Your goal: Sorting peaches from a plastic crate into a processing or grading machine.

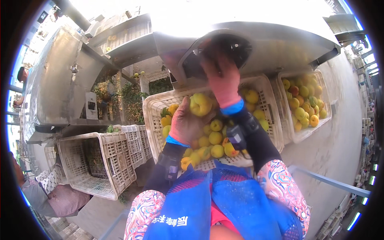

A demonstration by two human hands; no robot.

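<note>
My left hand, in a pink glove with a blue cuff, is closed on a large yellow-green peach, held above a white plastic crate. Several yellow and orange peaches lie in that crate below both hands. My right hand, gloved alike, reaches up to the dark round opening in a metal machine. Its fingers are smeared by motion against the dark inside, so whether they hold anything is hidden.
At right, another white crate holds more peaches. White crates stand at left, beside a metal housing. Leaves and fallen fruit lie behind the frame. A person is at the lower left; a blue-grey rail runs at right.
</note>
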